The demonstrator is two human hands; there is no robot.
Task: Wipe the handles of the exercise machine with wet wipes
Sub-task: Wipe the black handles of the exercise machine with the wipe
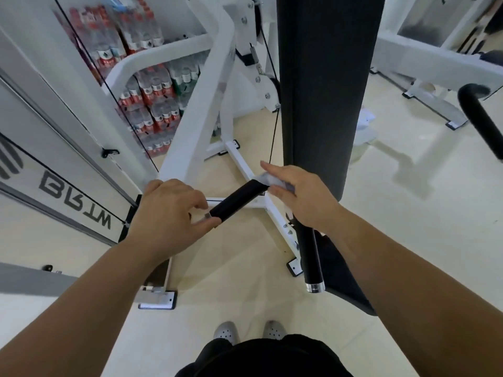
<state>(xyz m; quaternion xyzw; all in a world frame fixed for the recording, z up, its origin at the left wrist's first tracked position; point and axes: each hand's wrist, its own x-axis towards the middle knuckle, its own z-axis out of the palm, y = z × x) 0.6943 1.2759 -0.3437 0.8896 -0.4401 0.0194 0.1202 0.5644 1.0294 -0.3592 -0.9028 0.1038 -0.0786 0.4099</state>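
Note:
A black padded handle [237,198] of the white exercise machine runs slantwise between my hands. My left hand [168,210] pinches its near end by the silver cap, thumb and fingers around the tip. My right hand [296,193] presses a crumpled white wet wipe [268,178] onto the handle's far end. A second black handle [309,253] with a silver end cap hangs below my right wrist, untouched.
A tall black back pad [326,77] stands just behind my right hand. The white frame [198,104] and its floor bars sit under the handles. Packs of bottled water [152,91] are stacked at the left. Another white machine [435,63] and a black bar [481,118] stand at the right.

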